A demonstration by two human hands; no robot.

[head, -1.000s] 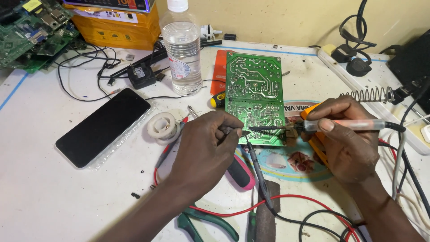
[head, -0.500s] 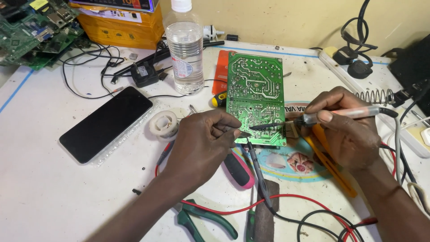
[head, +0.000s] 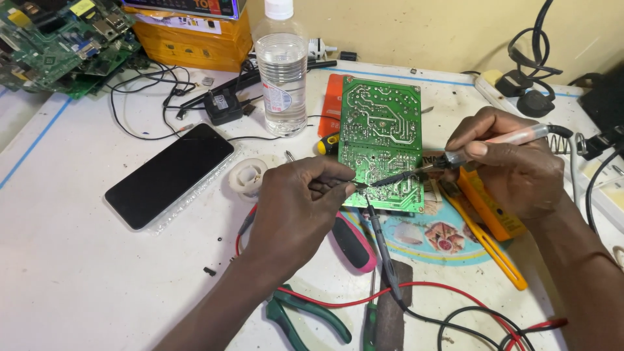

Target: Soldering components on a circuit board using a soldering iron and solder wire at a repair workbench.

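Observation:
A green circuit board [head: 380, 136] lies solder side up on the white bench. My left hand [head: 296, 208] pinches a thin strand of solder wire whose tip meets the board's lower left edge. My right hand [head: 513, 162] grips a soldering iron [head: 455, 156] like a pen; its dark tip reaches left to the same spot on the board. The iron's cable runs off right toward a coiled stand [head: 572, 143].
A black phone [head: 170, 174] lies at the left, a clear water bottle [head: 281, 71] behind the board, a solder reel [head: 249, 175] beside my left hand. Green pliers [head: 305, 312], red and black leads [head: 455, 305], a yellow tool [head: 487, 208] and a pink-edged device [head: 354, 244] crowd the front.
Both hands stay at the board's lower edge. The view has shifted slightly, and the iron's tip and the solder wire have drawn together on the board.

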